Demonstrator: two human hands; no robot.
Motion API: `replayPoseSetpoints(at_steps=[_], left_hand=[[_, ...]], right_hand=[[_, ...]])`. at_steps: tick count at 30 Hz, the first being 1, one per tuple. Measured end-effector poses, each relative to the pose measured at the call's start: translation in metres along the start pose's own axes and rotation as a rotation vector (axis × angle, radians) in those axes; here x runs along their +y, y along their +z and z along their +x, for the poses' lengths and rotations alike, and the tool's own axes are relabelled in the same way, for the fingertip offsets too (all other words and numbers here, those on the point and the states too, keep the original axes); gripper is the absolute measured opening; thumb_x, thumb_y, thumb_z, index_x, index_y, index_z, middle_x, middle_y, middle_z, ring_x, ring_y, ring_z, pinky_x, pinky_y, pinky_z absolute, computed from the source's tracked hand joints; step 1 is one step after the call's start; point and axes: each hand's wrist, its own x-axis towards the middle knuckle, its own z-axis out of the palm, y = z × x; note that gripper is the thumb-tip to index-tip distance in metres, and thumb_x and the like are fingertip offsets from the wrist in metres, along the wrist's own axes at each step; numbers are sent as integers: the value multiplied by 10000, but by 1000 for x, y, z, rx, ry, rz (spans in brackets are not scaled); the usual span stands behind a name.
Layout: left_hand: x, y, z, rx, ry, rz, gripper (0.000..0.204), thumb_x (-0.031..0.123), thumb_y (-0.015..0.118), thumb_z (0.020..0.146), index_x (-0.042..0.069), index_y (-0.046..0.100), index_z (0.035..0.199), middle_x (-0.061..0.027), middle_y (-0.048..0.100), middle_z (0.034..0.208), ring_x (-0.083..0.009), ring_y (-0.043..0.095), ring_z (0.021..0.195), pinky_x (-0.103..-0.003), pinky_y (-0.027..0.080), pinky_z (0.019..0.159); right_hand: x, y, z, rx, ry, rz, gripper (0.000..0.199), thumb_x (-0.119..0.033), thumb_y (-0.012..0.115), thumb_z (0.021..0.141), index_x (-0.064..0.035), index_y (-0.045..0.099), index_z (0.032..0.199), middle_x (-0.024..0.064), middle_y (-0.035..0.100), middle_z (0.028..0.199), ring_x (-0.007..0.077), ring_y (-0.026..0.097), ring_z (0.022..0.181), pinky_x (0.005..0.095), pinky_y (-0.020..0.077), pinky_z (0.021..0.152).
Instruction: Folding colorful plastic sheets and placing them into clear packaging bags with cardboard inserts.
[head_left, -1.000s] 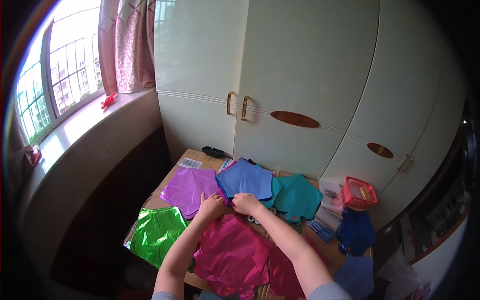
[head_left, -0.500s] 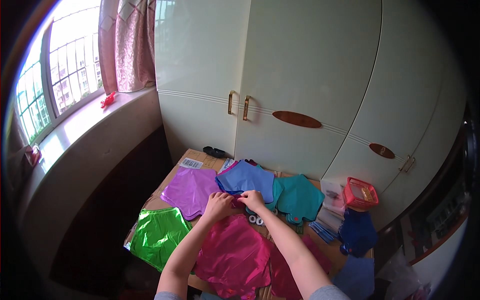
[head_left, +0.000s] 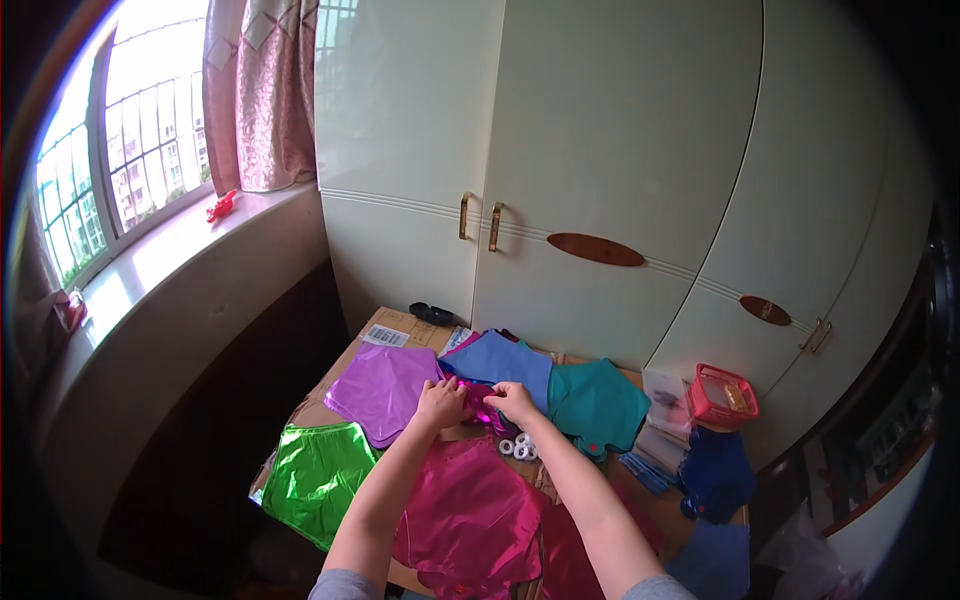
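Observation:
Just short of the blue foil stack, both my hands are closed on a shiny magenta foil piece (head_left: 478,398). The fingers of my left hand (head_left: 441,404) bend over its left edge. My right hand (head_left: 514,402) pinches the other side between thumb and fingers. Part of the foil piece is hidden under the hands. Close below my right hand lie several small white rings (head_left: 518,447). Nearer to me, between my forearms, a large crimson foil piece (head_left: 470,515) is spread flat.
Around my hands lie flat foil pieces: lilac (head_left: 378,392), green (head_left: 318,475), blue (head_left: 510,362) and teal (head_left: 600,400). They rest on a cardboard-covered table (head_left: 400,322). At right stand a red basket (head_left: 722,397) and a dark blue stack (head_left: 716,470). White cupboards (head_left: 610,120) rise behind.
My hands have spread slightly apart, and more of the magenta foil shows between them. The white rings are more exposed. The whole view has shifted a little.

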Motion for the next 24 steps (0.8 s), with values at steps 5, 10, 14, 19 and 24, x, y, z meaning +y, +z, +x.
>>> replayPoseSetpoints(at_steps=[5, 10, 14, 19, 24], left_hand=[[6, -21, 7, -198, -3, 94, 728, 659, 593, 724, 195, 505, 1279, -100, 556, 1234, -254, 431, 1231, -466, 323, 987], [4, -11, 11, -169, 3, 94, 784, 688, 589, 705, 288, 444, 1363, -107, 513, 1288, -265, 398, 1257, -489, 266, 1044], [6, -13, 12, -189, -4, 61, 769, 682, 596, 703, 292, 460, 1351, -106, 504, 1304, -274, 385, 1273, -508, 255, 1048], [-8, -25, -6, -82, -58, -6, 706, 645, 609, 719, 232, 526, 1286, -116, 493, 1318, -273, 386, 1278, -510, 274, 1027], [-69, -52, -49, 35, -253, -38, 615, 545, 614, 772, 164, 548, 1249, -122, 479, 1337, -277, 401, 1278, -527, 286, 1019]], right_hand=[[-17, -40, 15, 249, 66, 172, 94, -62, 683, 774, -7, 663, 848, 34, 650, 782, 98, 568, 689, 257, 448, 624], [-64, -128, 7, 687, -130, 162, 96, -91, 646, 833, -49, 592, 765, -12, 571, 701, 80, 492, 642, 256, 396, 588], [-107, -178, -7, 923, -360, -8, 110, -119, 609, 868, -27, 593, 809, 29, 611, 709, 106, 540, 629, 281, 422, 578], [-186, -142, -22, 904, -748, -436, 107, -118, 621, 865, -57, 578, 941, 133, 650, 798, 301, 646, 693, 368, 487, 600], [-212, -72, -1, 484, -1274, -971, 209, -22, 575, 741, -145, 511, 898, 55, 502, 734, 225, 583, 706, 344, 500, 586]])
